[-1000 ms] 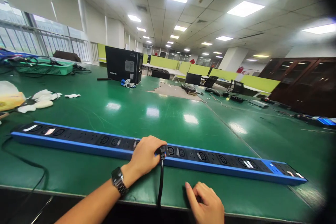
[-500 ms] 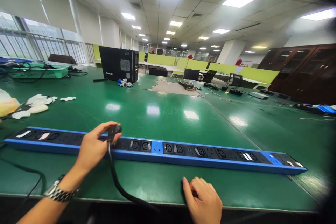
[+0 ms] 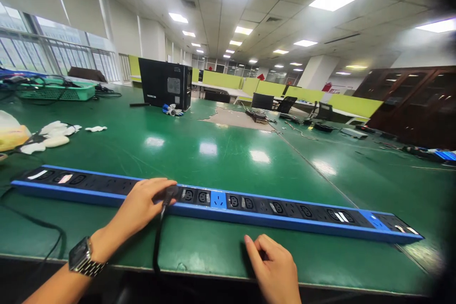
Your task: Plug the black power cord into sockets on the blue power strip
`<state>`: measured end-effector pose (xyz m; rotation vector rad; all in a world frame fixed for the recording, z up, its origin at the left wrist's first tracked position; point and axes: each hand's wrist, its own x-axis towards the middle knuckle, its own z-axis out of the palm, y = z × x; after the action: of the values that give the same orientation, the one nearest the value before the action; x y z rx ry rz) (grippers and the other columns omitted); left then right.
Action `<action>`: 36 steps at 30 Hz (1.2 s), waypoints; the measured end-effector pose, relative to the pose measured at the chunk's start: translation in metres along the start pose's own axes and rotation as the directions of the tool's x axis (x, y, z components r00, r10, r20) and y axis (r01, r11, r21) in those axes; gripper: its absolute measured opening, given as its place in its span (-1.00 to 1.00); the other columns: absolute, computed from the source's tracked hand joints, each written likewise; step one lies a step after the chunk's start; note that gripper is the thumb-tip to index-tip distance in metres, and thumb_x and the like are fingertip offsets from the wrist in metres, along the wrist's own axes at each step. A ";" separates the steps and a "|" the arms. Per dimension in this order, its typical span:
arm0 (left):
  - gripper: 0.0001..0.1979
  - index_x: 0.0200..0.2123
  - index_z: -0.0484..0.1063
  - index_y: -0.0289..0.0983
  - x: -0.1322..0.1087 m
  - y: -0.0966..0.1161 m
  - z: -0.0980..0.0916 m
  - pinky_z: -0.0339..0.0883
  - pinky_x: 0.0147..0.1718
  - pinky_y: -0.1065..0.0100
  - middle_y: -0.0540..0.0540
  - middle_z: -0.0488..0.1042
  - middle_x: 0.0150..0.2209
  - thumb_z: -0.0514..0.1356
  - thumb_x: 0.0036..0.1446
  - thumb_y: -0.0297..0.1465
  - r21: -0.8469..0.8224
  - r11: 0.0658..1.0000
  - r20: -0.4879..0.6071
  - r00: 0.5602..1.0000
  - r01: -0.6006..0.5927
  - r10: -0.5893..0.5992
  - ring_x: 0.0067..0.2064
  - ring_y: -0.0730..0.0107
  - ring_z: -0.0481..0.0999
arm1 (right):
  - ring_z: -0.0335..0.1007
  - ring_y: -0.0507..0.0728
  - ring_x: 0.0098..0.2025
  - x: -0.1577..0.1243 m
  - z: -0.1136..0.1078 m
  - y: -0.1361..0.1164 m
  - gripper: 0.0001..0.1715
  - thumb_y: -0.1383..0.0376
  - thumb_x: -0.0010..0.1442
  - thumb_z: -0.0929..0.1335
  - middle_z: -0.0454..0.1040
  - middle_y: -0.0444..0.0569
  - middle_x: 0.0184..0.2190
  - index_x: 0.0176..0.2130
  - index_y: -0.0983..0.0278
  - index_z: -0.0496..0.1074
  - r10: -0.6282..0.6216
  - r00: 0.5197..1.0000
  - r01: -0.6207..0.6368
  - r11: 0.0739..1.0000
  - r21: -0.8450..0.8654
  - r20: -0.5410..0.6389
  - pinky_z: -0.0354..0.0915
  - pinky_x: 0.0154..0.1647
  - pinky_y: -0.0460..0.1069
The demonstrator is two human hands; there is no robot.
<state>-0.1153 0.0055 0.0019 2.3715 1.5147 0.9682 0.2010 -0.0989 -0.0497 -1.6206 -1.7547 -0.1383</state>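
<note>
A long blue power strip [image 3: 270,216] with black sockets lies across the green table. My left hand [image 3: 144,199], a watch on its wrist, is closed around a black power plug [image 3: 170,194] at the strip's face, left of the blue socket [image 3: 218,199]. Fingers hide the plug's front, so I cannot tell whether its pins are in a socket. Its thick black cable [image 3: 158,237] hangs down over the table's near edge. My right hand [image 3: 274,266] rests at the near edge below the strip, fingers curled with nothing in them.
At the back left stands a black computer case [image 3: 166,84], with gloves [image 3: 173,110] beside it. A green basket [image 3: 76,91] of cables sits far left, above white crumpled pieces [image 3: 53,135]. A thin black cable [image 3: 39,221] runs at the near left. Loose electronics [image 3: 258,115] lie farther back.
My left hand has moved right and down, bringing the plug from above the strip onto its socket face. My right hand has hardly moved. The view has shifted slightly.
</note>
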 end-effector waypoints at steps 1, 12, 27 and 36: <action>-0.44 0.03 0.47 -0.11 -0.001 -0.002 -0.001 0.29 0.07 0.06 -0.14 0.55 0.02 0.22 0.03 0.06 0.031 1.000 0.014 1.000 0.000 0.000 0.05 0.01 0.49 | 0.14 -0.04 -0.62 0.005 0.000 -0.008 -0.48 0.09 0.28 0.27 0.25 -0.22 -0.67 -0.63 0.22 0.19 -0.035 0.999 0.034 0.999 0.043 0.028 0.02 -0.53 -0.08; -0.30 0.24 0.17 -0.21 -0.008 -0.008 0.005 0.17 0.11 0.06 -0.23 0.46 0.10 0.26 0.03 -0.23 0.303 0.951 0.034 0.998 -0.058 0.050 0.10 0.02 0.43 | 0.29 0.24 -0.06 0.088 0.053 -0.126 -0.50 0.11 0.12 0.40 0.50 0.00 -0.09 0.04 0.18 0.37 -0.216 0.952 0.185 0.970 0.157 0.215 0.10 -0.02 0.17; -0.24 0.24 0.15 -0.23 -0.008 -0.007 0.002 0.17 0.11 0.03 -0.23 0.44 0.12 0.30 0.00 -0.17 0.356 0.932 0.057 0.997 -0.062 0.045 0.11 0.01 0.42 | 0.36 0.17 -0.14 0.109 0.037 -0.098 -0.57 0.12 0.27 0.23 0.51 0.06 -0.17 0.00 0.32 0.40 -0.057 0.984 0.113 0.933 0.342 -0.167 0.20 -0.06 0.11; -0.20 0.26 0.13 -0.22 -0.008 -0.006 0.003 0.18 0.11 0.01 -0.23 0.44 0.12 0.32 0.00 -0.13 0.342 0.938 0.069 0.997 -0.062 0.040 0.12 0.00 0.41 | 0.43 0.22 -0.11 0.060 -0.013 0.063 -0.48 -0.07 0.18 0.28 0.50 0.06 -0.16 -0.08 0.21 0.49 0.188 0.976 -0.162 0.965 0.206 -0.114 0.29 -0.02 0.17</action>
<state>-0.1199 0.0024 -0.0068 2.6580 1.7288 0.6763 0.2667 -0.0437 -0.0307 -1.5764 -1.4691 0.0105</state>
